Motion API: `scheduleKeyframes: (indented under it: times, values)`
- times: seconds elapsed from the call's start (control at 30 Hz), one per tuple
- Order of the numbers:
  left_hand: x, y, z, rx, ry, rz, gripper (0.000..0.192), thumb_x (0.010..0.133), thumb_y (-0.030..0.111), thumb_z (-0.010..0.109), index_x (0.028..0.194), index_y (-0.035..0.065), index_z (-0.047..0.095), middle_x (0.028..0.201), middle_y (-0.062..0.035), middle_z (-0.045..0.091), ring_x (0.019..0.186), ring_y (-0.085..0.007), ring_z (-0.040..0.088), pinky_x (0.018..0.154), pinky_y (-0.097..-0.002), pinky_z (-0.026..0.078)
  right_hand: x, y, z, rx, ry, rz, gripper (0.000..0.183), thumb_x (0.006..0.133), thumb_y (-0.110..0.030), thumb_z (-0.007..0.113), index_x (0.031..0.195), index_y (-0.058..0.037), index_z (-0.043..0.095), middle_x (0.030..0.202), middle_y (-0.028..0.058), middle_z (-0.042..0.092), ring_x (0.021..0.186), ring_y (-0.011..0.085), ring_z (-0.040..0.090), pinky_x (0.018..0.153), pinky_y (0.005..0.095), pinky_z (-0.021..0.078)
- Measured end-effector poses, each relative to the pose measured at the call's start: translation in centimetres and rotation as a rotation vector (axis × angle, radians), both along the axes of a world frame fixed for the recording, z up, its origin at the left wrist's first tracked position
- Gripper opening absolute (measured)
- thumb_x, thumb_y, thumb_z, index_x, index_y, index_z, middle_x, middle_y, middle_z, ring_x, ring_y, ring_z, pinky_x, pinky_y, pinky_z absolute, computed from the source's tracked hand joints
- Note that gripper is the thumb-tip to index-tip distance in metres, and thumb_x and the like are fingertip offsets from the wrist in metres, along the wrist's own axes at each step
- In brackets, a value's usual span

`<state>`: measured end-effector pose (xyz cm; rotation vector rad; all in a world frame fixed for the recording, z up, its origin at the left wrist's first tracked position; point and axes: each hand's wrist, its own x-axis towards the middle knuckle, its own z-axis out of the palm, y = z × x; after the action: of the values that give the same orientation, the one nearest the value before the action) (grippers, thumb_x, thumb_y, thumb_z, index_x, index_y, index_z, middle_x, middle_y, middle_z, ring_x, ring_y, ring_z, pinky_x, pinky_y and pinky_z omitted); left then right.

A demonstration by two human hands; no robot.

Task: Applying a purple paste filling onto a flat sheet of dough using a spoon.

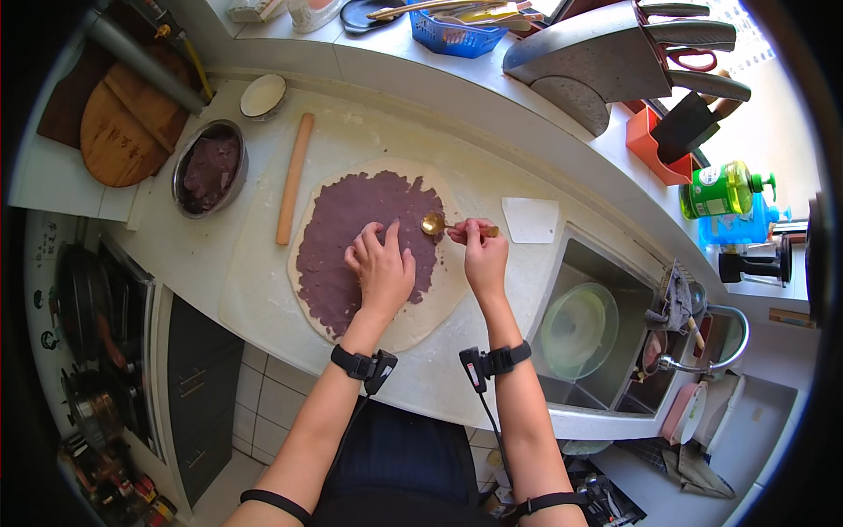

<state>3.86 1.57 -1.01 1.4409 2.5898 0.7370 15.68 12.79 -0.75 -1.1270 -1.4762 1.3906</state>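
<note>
A large round of rolled dough (448, 283) lies on the white counter, mostly covered with a purple paste (336, 230). The paste stops short of the dough's rim, with a wider bare band at the lower right. My left hand (382, 267) rests over the paste with its fingers spread, holding nothing. In my right hand (484, 253) is the handle of a gold-coloured metal spoon (433, 223), its bowl at the right edge of the paste. A wooden rolling pin (295, 178) lies left of the dough. More purple paste sits in a metal bowl (243, 172) at the left.
Behind that bowl stands a small white bowl (263, 96). A white plastic scraper (531, 221) lies right of the dough, beside the sink (560, 263) holding a greenish plastic basin (609, 329). A knife block (586, 59) and blue basket (454, 36) occupy the back ledge.
</note>
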Motion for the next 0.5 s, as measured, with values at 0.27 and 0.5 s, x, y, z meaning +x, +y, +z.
scheduleKeyframes:
  times: [0.27, 0.5]
  values:
    - [0.7, 0.3, 0.1, 0.01, -0.02, -0.003, 0.047, 0.084, 0.02, 0.063, 0.127, 0.0057, 0.056, 0.126, -0.0176, 0.045, 0.122, -0.0332, 0.039, 0.104, -0.0522, 0.023, 0.3, 0.3, 0.2, -0.07, 0.1, -0.066, 0.023, 0.101, -0.01, 0.05, 0.092, 0.009, 0.059, 0.085, 0.0143, 0.068, 0.079, 0.0214, 0.072, 0.073, 0.0295, 0.0581]
    - [0.4, -0.1, 0.2, -0.001, -0.013, -0.009, 0.045, 0.084, 0.02, 0.062, 0.127, 0.0059, 0.058, 0.126, -0.0178, 0.045, 0.121, -0.0334, 0.039, 0.103, -0.0514, 0.023, 2.3, 0.3, 0.5, -0.152, 0.159, -0.071, 0.025, 0.103, -0.01, 0.047, 0.094, 0.0106, 0.058, 0.092, 0.0169, 0.067, 0.083, 0.026, 0.072, 0.079, 0.0323, 0.0592]
